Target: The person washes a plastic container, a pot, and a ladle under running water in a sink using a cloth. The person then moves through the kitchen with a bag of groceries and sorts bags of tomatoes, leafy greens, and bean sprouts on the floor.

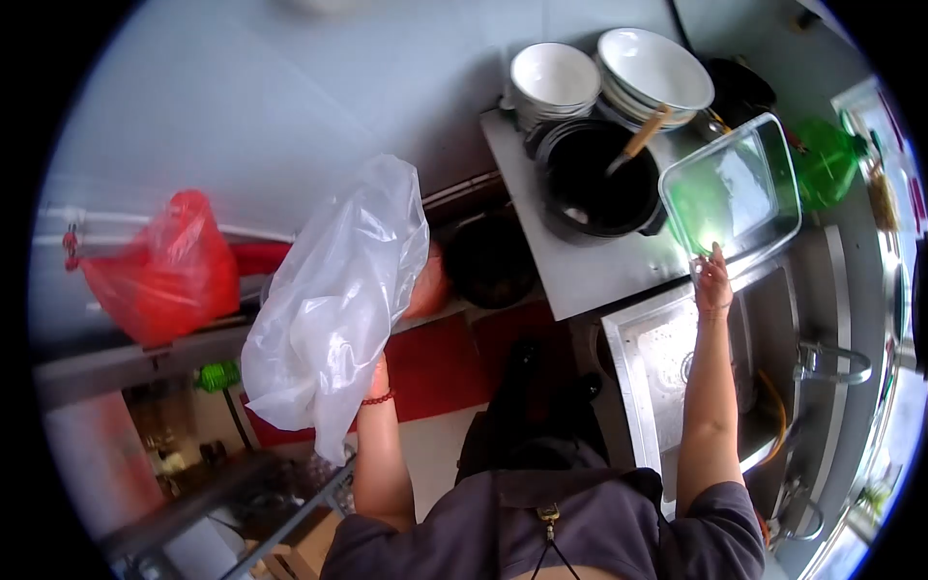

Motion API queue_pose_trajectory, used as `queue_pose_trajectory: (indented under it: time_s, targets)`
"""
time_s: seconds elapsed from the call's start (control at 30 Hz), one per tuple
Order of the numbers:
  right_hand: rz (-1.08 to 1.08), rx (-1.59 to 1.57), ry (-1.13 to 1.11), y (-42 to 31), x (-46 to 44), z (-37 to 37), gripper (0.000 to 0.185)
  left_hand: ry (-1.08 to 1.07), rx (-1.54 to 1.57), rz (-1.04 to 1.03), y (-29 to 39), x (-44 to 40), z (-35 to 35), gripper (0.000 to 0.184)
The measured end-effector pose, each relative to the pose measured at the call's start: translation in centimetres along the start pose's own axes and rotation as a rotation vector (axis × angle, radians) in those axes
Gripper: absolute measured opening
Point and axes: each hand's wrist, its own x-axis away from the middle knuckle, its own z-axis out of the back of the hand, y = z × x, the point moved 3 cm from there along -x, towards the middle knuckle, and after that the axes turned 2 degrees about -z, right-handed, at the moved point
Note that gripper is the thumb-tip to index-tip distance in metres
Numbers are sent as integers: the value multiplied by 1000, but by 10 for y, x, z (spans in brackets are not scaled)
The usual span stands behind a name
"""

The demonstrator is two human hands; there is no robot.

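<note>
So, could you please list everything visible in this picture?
Sink: one, silver, right
Counter: one, silver, beyond sink
Pot: one, black, on counter
Utensil: one, brown handle, in pot
Dish stacks: two, white, behind pot
Tap: at least one, silver, right
Bottle: one, green, far right
Red bag: one, red, far left
Mat: count unclear, red, centre
Clear bag: one, translucent, left of centre
Container: one, clear, right of pot
Left hand: one, behind clear bag, mostly hidden
Right hand: one, gripping container
Sleeves: two, dark, lower edge
</note>
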Motion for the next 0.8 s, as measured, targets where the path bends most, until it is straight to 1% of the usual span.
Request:
queue_pose_trajectory:
  time_s: [0.03,0.07,0.13,0.23,0.27,0.33,0.37,0.4,0.43,0.47,0.53,0.6,0.63,0.67,0.73,0.8]
  targets:
    - [-29,-1,9,2,-7,3,63,40,-8,-49,14,8,12,42]
    - [-44,-45,-5,7,-19,21,63,69,-20,-101,31,16,22,41]
    - [-38,-86,116,0,-12,-3,64,90,-54,-209,81,35,36,40]
    - [-89,-104,121,0,-26,41,68,139,-139,-355,154,48,46,39]
    - [-88,-105,122,-1,-20,33,68,155,-163,-389,175,50,50,38]
    - [-44,-85,345,-7,1,21,69,215,-190,-425,193,38,63,37]
    - [-13,-74,313,-6,6,36,69,249,-199,-425,193,22,74,36]
    - [-9,-144,200,-8,20,28,64,272,-204,-414,190,4,86,36]
    - [29,-125,243,-10,36,29,62,342,-236,-395,177,-24,98,33]
    - [80,-104,294,-12,53,21,60,310,-221,-326,156,-56,115,33]
    - [73,-66,341,-17,90,-5,56,418,-300,-200,111,-102,152,31]
    - [66,-68,446,-25,120,-28,60,659,-260,-58,64,-128,175,35]
    - [57,-80,429,-27,129,-18,60,842,-286,11,51,-132,183,40]
    - [62,-97,463,-33,143,-27,52,1023,-319,75,40,-133,191,45]
    - [74,-130,533,-43,171,-47,39,891,-405,182,41,-149,243,57]
    - [18,-151,537,-39,205,-34,36,878,-364,166,42,-149,252,64]
